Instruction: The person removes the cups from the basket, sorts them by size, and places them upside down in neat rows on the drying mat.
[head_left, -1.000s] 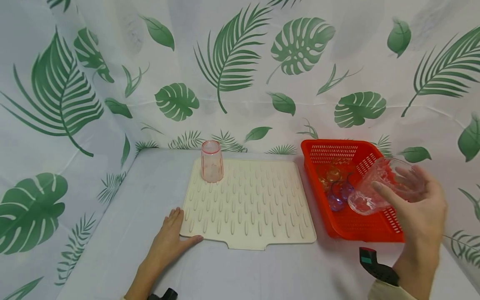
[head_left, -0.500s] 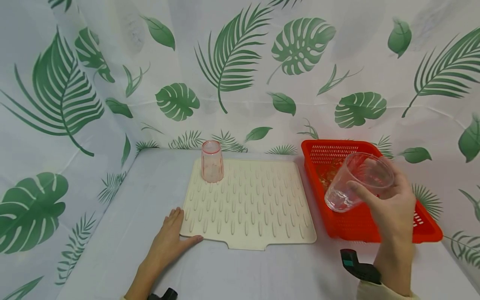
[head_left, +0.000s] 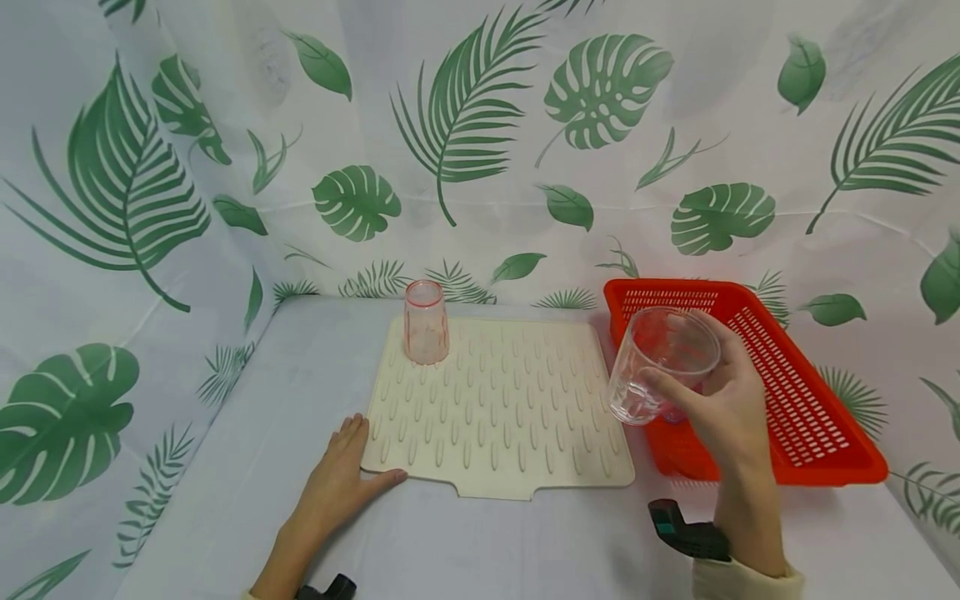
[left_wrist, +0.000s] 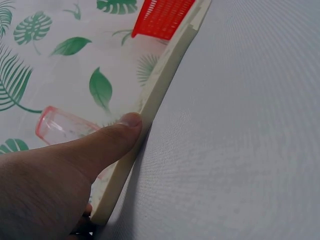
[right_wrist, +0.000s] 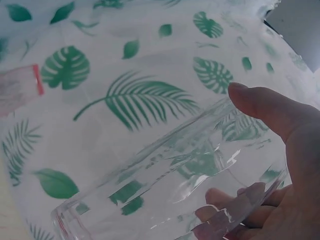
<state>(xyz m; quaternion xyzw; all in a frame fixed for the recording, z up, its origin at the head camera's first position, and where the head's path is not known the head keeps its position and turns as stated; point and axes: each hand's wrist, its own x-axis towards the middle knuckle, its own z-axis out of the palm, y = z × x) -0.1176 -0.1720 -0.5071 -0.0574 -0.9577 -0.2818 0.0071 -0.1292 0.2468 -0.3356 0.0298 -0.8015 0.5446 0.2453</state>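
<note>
My right hand (head_left: 720,392) grips a clear drinking glass (head_left: 660,358) near its rim, thumb on one side and fingers round the other. The glass is tilted, its base over the right edge of the cream drying mat (head_left: 510,400) in the head view. In the right wrist view the clear glass (right_wrist: 170,175) spans the lower half, with fingers seen through it. My left hand (head_left: 337,483) rests at the mat's near left corner, thumb along its front edge; the left wrist view shows that thumb (left_wrist: 117,132) against the edge. A pink glass (head_left: 426,325) stands at the mat's far left.
Right of the mat stands a red plastic basket (head_left: 810,417) with perforated walls; my right hand and the glass hide much of its inside. A bit of purple glassware (head_left: 672,412) shows there. A leaf-print curtain (head_left: 480,150) closes off the back and sides of the white table (head_left: 285,367).
My right hand has carried the clear glass leftward, from over the basket to the mat's right edge, and the glass has turned more upright. The left hand has stayed at the mat's corner.
</note>
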